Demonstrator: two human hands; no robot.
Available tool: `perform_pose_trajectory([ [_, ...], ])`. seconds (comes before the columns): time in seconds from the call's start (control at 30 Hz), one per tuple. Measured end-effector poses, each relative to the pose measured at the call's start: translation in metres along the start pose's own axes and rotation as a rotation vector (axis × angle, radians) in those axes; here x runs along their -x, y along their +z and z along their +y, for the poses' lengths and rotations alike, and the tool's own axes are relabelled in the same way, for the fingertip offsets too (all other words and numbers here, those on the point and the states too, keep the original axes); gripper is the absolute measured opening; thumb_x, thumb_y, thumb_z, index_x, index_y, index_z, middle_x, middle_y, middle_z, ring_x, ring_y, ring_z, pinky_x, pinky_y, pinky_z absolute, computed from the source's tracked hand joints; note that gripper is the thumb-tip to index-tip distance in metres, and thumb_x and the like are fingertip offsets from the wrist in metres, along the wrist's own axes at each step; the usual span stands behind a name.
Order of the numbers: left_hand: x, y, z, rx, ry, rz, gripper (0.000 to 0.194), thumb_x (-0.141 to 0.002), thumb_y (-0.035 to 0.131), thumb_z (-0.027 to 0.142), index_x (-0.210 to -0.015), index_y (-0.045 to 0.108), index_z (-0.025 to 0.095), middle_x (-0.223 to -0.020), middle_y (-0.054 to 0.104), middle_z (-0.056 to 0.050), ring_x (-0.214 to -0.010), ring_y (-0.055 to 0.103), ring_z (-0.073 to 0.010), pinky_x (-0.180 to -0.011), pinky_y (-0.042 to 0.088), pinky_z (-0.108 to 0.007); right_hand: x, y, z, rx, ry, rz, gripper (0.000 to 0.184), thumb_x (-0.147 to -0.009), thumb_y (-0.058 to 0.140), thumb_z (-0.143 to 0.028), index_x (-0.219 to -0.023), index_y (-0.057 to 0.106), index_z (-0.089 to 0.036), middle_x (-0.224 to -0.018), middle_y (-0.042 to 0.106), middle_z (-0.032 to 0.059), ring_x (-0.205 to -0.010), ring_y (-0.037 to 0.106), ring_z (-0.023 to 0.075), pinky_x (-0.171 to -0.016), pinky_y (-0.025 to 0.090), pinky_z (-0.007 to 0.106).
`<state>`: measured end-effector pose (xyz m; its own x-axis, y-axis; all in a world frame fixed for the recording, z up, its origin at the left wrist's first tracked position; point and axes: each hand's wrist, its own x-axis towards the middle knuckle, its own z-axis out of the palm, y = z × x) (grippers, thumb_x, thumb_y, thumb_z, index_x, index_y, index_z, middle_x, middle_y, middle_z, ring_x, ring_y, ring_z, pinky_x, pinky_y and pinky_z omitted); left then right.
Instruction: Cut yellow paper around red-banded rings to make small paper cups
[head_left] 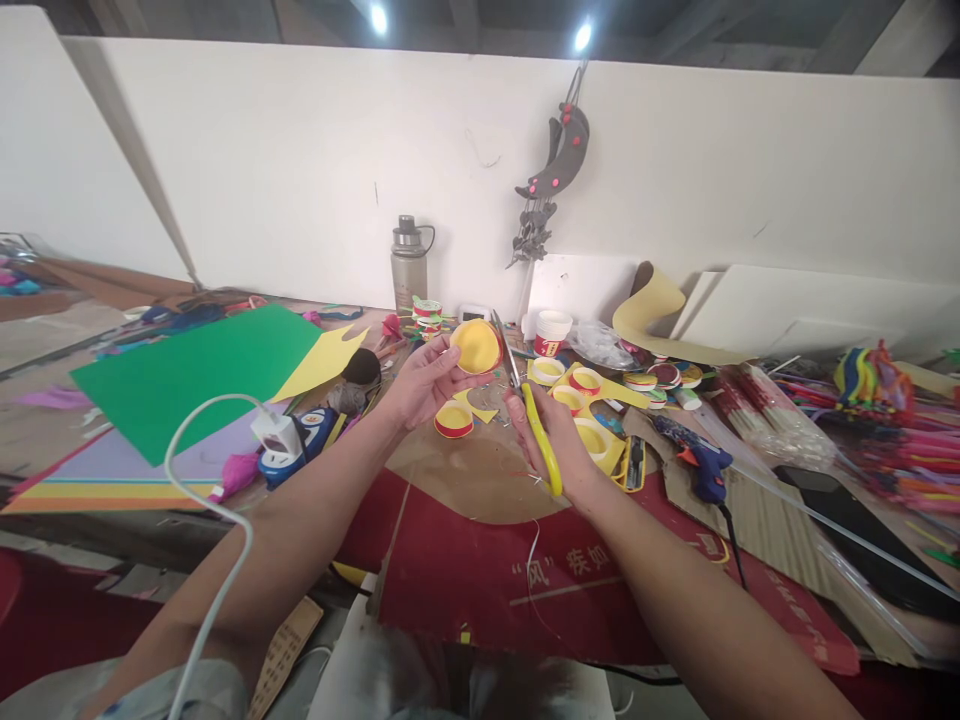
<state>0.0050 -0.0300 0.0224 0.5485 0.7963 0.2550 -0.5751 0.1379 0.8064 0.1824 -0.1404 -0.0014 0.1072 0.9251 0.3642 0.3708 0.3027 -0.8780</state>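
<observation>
My left hand point(426, 385) grips a small round cup point(478, 347) by its edge; its inside is yellow and a red band shows at the side. In my right hand point(559, 440) is a pair of scissors point(536, 420) with yellow handles, blades pointing up beside the cup's right rim. Whether the blades touch the rim I cannot tell. Below the cup, a similar red-and-yellow cup point(454, 419) sits on the cardboard, next to a curved yellow scrap point(480, 408). More such cups point(585, 380) stand on yellow sheet right of the scissors.
A blue glue gun point(701, 460) and a black phone point(862, 530) lie at the right. Green sheet point(202, 370) covers stacked papers at the left, near a white charger point(276, 432) with a cable over my left arm. Behind stand a bottle point(409, 265) and a white tub point(553, 330).
</observation>
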Motion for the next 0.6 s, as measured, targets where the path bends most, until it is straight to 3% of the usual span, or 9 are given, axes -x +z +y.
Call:
perform_pose_trajectory([
  [0.2,-0.0006,-0.0024,0.0008,0.026,0.030,0.000,0.035,-0.083,0.088,0.028,-0.111,0.072,0.015,-0.105,0.083,-0.010,-0.117,0.077,-0.0305,-0.116,0.054,-0.056,0.0005,-0.0009,-0.0048,0.016,-0.012,-0.013,0.047,-0.093,0.062,-0.071,-0.087,0.053,-0.025,-0.058,0.044,-0.0061,-0.050,0.042,0.0131,-0.044,0.036,0.026],
  [0.4,-0.0008,-0.0034,0.0006,0.028,0.033,0.026,0.034,-0.086,0.085,0.025,-0.116,0.072,0.016,-0.107,0.083,-0.010,-0.117,0.077,-0.0287,-0.114,0.056,-0.050,0.0016,-0.0018,-0.0092,0.043,-0.003,-0.014,0.049,-0.093,0.060,-0.073,-0.085,0.053,-0.025,-0.056,0.045,-0.0053,-0.048,0.041,0.0133,-0.042,0.035,0.026],
  [0.6,-0.0004,0.0004,-0.0005,0.029,0.031,0.046,0.032,-0.086,0.084,0.024,-0.115,0.073,0.018,-0.110,0.083,-0.009,-0.120,0.076,-0.0288,-0.116,0.054,-0.052,0.0021,0.0018,-0.0036,-0.009,0.007,-0.045,0.054,-0.095,0.054,-0.077,-0.103,0.058,-0.023,-0.061,0.045,-0.0062,-0.048,0.041,0.0131,-0.044,0.038,0.027],
])
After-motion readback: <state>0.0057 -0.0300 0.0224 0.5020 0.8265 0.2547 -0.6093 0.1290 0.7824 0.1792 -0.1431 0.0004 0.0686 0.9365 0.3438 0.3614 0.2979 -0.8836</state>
